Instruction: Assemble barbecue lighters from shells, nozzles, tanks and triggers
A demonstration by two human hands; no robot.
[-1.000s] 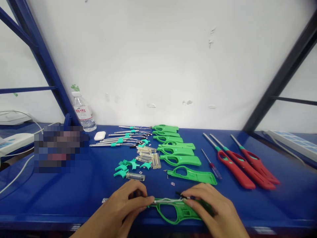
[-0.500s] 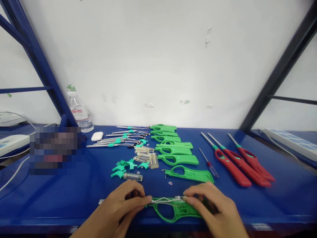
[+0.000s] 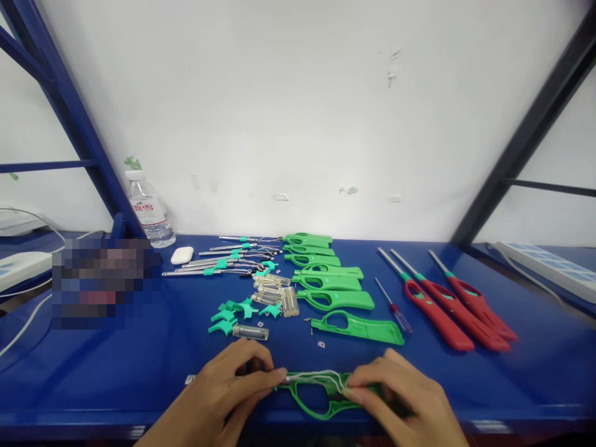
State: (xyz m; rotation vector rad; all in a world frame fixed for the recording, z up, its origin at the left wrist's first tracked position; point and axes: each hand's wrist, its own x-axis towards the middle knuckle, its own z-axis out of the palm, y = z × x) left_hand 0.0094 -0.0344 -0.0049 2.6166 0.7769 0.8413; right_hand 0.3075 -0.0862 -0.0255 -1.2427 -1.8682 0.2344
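green plastic lighter shell half point(image 3: 334, 407), open side up, lies near the front edge of the blue bench point(image 3: 153, 354), between the two hands. left hand point(image 3: 233, 382): thumb and index finger pressed together, pinching a slim metal tube point(image 3: 291, 377) at the narrow end of the shell; the tube's far tip shows beyond the hand. right hand point(image 3: 403, 391): thumb and index fingertips close together over the wider body of the shell, at the end of the white wires point(image 3: 319, 374); whether they pinch the wires or a small part is hidden. the wires run from the tube, along the upper edge of the shell, and bend down to these fingertips. beyond the hands, a second green shell half point(image 3: 367, 329) lies open on the bench, with a small pink piece point(image 3: 321, 344) near it. behind it, a column of green lighter shells point(image 3: 339, 301); to their left, metal rods with wires point(image 3: 198, 272), clear fuel tanks point(image 3: 289, 302) and teal triggers point(image 3: 224, 316), clustered. to the right, a screwdriver point(image 3: 395, 310) with a translucent handle, then three red lighters point(image 3: 440, 316), noses pointing toward the wall point(image 3: 288, 112). at back left, a water bottle point(image 3: 151, 214) stands upright, a white case point(image 3: 182, 255) near it.
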